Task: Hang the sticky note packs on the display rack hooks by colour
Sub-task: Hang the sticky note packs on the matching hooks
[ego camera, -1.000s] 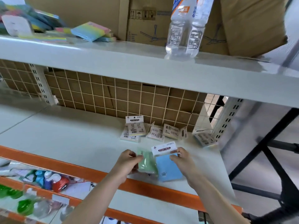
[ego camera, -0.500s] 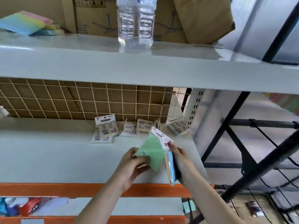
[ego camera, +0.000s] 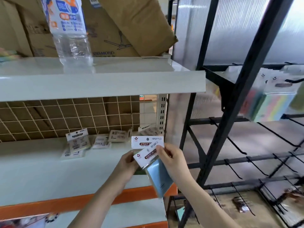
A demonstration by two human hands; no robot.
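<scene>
Both hands meet just in front of the near edge of the white shelf (ego camera: 49,175), each with a sticky note pack. The right hand (ego camera: 172,160) pinches the white header card of the blue pack (ego camera: 158,178), thumb on the printed face, so the pack hangs tilted toward the near right. The left hand (ego camera: 126,165) grips a second pack (ego camera: 147,142) whose header stands upright behind the blue one; its colour is hidden here. More packs (ego camera: 79,142) lie loose at the far side of the shelf against the wire grid (ego camera: 49,116). The black display rack (ego camera: 230,112) with its slanted hooks (ego camera: 236,145) stands to the right, well apart from the hands. These packs look light, a small stiff block of paper in slippery clear film, with a thin header card that bends easily. The header is probably the best hold, pinched beside the hang hole rather than over it, so a hook can pass through.
</scene>
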